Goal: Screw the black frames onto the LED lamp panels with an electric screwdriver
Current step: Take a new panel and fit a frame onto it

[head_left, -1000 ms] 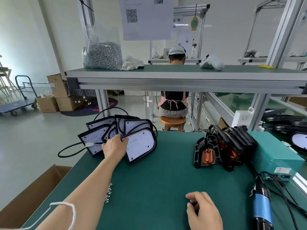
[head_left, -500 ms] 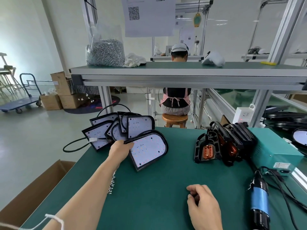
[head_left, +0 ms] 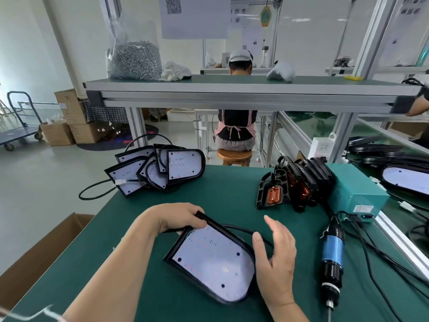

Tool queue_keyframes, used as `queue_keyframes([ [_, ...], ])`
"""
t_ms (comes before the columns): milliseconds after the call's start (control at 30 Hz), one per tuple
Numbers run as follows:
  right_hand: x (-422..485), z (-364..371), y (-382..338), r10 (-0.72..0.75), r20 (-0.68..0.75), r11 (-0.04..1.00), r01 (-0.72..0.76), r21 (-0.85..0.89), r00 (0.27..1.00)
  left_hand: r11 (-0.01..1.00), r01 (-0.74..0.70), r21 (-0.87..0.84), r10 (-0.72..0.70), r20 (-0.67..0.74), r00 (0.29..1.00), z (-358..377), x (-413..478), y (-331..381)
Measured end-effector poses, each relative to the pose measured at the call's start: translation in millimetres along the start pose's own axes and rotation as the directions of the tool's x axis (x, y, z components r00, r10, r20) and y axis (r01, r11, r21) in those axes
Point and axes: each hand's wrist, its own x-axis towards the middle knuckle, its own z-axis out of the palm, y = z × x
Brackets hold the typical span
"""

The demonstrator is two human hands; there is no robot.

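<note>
Resting now on the near worktop (head_left: 232, 201), one LED panel (head_left: 213, 261) has come off the far pile (head_left: 162, 168) — left hand (head_left: 178, 219) pinching its corner, right hand (head_left: 276, 256) spread alongside — electric screwdriver (head_left: 333, 254) and black frames (head_left: 294, 184) untouched, so framing likely follows.

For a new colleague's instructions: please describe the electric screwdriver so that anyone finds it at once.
Look at the right side of the green worktable, where a teal box stands. Nearer than that box, right of the person's right hand, lies the electric screwdriver. It alone is a black cylinder with a blue band round its middle.
</note>
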Motion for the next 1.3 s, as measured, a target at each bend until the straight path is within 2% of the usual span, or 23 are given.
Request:
queue_keyframes([
  [100, 2, -1, -2, -0.043, 0.223, 0.979, 0.085, -0.185, 0.974, 0.998, -0.020, 0.066, 0.014, 0.078, 0.997, 4, -4, 9],
  [200, 8, -4, -5, -0.007, 0.514, 0.905, 0.224, -0.361, 0.858, 0.996, -0.023, 0.091, 0.008, 0.164, 0.986, 7, -3, 17],
  [267, 14, -5, -12, 0.022, 0.645, 0.867, 0.306, -0.393, 0.764, 0.992, -0.024, 0.123, -0.003, 0.215, 0.977, 11, 0, 21],
  [333, 20, -7, -22, 0.054, 0.696, 0.890, 0.282, -0.358, 0.716, 0.985, -0.028, 0.172, -0.010, 0.221, 0.975, 16, 3, 25],
  [400, 23, -8, -24, 0.107, 0.698, 0.930, 0.178, -0.322, 0.708, 0.966, -0.053, 0.254, 0.011, 0.164, 0.986, 22, 7, 28],
  [467, 23, -10, -21, 0.172, 0.659, 0.952, 0.048, -0.302, 0.732, 0.951, -0.057, 0.304, 0.038, 0.069, 0.997, 27, 12, 29],
  [600, 20, -9, -10, 0.299, 0.546, 0.950, -0.189, -0.250, 0.782, 0.957, -0.020, 0.288, 0.068, -0.158, 0.985, 37, 19, 23],
  [700, 21, -7, -3, 0.383, 0.429, 0.922, -0.311, -0.230, 0.818, 0.991, -0.063, 0.121, 0.110, -0.437, 0.893, 48, 21, 13],
  [767, 22, -5, 2, 0.455, 0.349, 0.890, -0.403, -0.215, 0.819, 0.997, -0.078, -0.028, 0.051, -0.541, 0.840, 58, 20, 8],
  [833, 22, -4, 6, 0.516, 0.281, 0.856, -0.485, -0.176, 0.809, 0.982, -0.046, -0.183, -0.065, -0.554, 0.830, 70, 18, 2],
  [900, 22, -1, 8, 0.554, 0.242, 0.832, -0.539, -0.131, 0.797, 0.943, 0.000, -0.332, -0.177, -0.504, 0.845, 84, 13, -2],
  [967, 22, 2, 6, 0.573, 0.236, 0.818, -0.564, -0.110, 0.785, 0.905, 0.020, -0.426, -0.224, -0.436, 0.871, 98, 6, -3],
  [1100, 19, 5, -1, 0.552, 0.288, 0.833, -0.531, -0.156, 0.782, 0.905, -0.025, -0.425, -0.154, -0.382, 0.911, 117, -5, -4],
  [1200, 16, 2, -1, 0.479, 0.368, 0.869, -0.372, -0.326, 0.797, 0.906, -0.025, -0.423, -0.166, -0.410, 0.897, 121, -15, -9],
  [1300, 18, -2, 7, 0.440, 0.414, 0.851, -0.224, -0.475, 0.797, 0.928, -0.021, -0.373, -0.158, -0.443, 0.883, 129, -23, -14],
])
